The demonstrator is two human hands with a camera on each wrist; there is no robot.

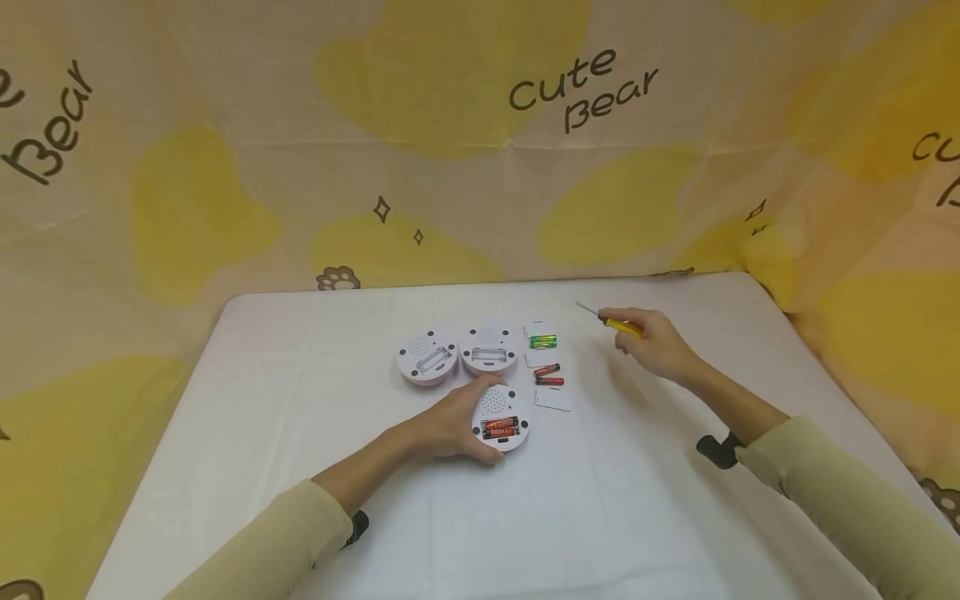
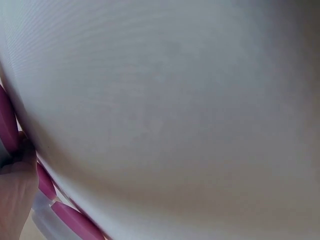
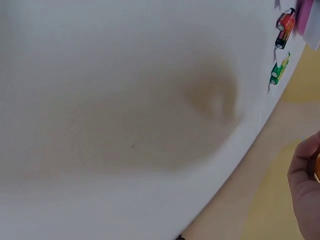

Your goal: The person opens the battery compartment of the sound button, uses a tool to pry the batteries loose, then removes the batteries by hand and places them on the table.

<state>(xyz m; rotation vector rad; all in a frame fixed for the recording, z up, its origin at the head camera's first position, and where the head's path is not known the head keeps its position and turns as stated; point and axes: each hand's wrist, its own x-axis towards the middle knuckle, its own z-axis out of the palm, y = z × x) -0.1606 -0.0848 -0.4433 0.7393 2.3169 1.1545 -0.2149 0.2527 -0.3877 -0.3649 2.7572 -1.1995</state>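
My left hand point(image 1: 450, 427) grips the near round white device point(image 1: 497, 402) by its side, its thumb at the front edge. That device lies with its underside up, and two red-and-black batteries point(image 1: 500, 427) sit in its uncovered compartment. In the left wrist view only part of the left hand point(image 2: 20, 190) shows, beside a pink-sided device point(image 2: 77, 220). Up and to the right, my right hand point(image 1: 651, 340) holds a screwdriver point(image 1: 624, 327) with a yellow handle above the table, its metal shaft pointing left. The right wrist view shows this hand point(image 3: 306, 187) at its edge.
Behind the held device lie a left round device point(image 1: 424, 354) and another round device point(image 1: 489, 350), both with bare battery compartments. To their right are green batteries point(image 1: 543, 342), red batteries point(image 1: 550, 381) and several white covers point(image 1: 552, 400). A patterned cloth point(image 1: 450, 167) hangs behind the white table point(image 1: 600, 517).
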